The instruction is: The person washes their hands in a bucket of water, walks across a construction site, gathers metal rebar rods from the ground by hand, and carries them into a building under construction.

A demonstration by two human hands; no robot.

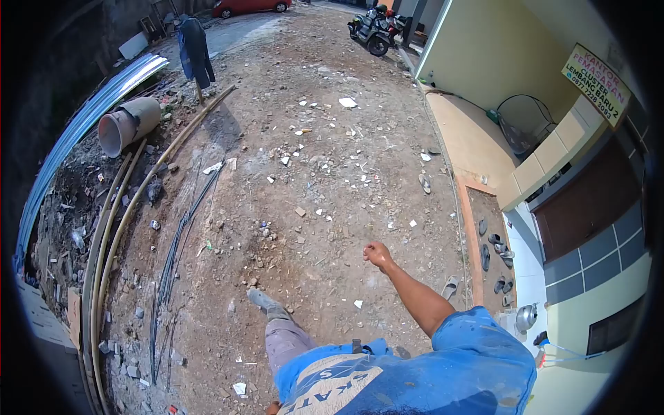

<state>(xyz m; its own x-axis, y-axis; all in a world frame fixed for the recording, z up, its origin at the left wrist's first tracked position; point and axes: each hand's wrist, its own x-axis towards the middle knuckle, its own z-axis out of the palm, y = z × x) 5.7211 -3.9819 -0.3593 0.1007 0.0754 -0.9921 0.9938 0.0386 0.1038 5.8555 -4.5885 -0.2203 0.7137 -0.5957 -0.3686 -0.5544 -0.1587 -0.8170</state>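
My right hand (377, 254) is held out ahead of my body over the rubble-strewn dirt ground (325, 228). Its fingers are curled in, and whether anything small is inside them cannot be made out. At the bottom edge, only a small part of my left hand (274, 408) shows beside my blue shirt (429, 366); its fingers are hidden. One foot in a grey shoe (263, 300) is forward on the dirt.
Bamboo poles (107, 256), dark rods (169, 270), a concrete pipe (128, 126) and metal sheets (69, 138) lie left. A jacket (195, 52) hangs on a post. Motorbikes (373, 33), a porch ledge (477, 242), sandals (485, 256) and a kettle (526, 317) are right.
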